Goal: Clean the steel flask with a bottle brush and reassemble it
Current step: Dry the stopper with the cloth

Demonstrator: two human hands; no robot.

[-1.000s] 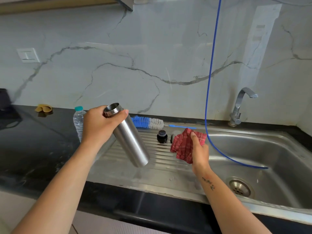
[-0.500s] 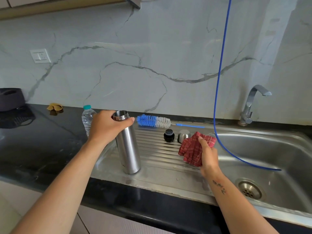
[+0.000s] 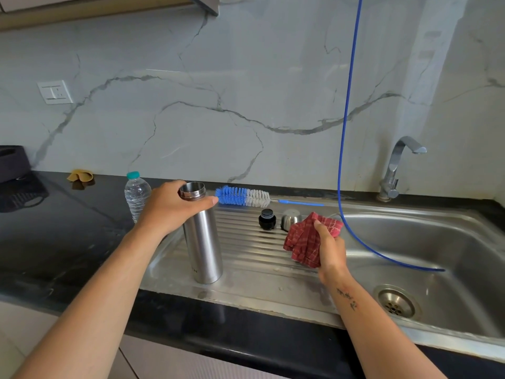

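The steel flask stands upright and uncapped on the ribbed steel drainboard. My left hand grips it just below its open mouth. My right hand holds a crumpled red checked cloth above the drainboard's right part. Behind the cloth sit the black inner stopper and the steel cup lid, the lid partly hidden by the cloth. The blue and white bottle brush lies along the back edge of the drainboard, its thin blue handle pointing right.
The sink basin with a drain lies to the right, a tap behind it. A blue hose hangs down into the basin. A plastic water bottle stands left of the flask on the black counter.
The flask went from tilted in the air to standing upright on the drainboard, my left hand still on its neck. My right hand with the cloth barely moved.
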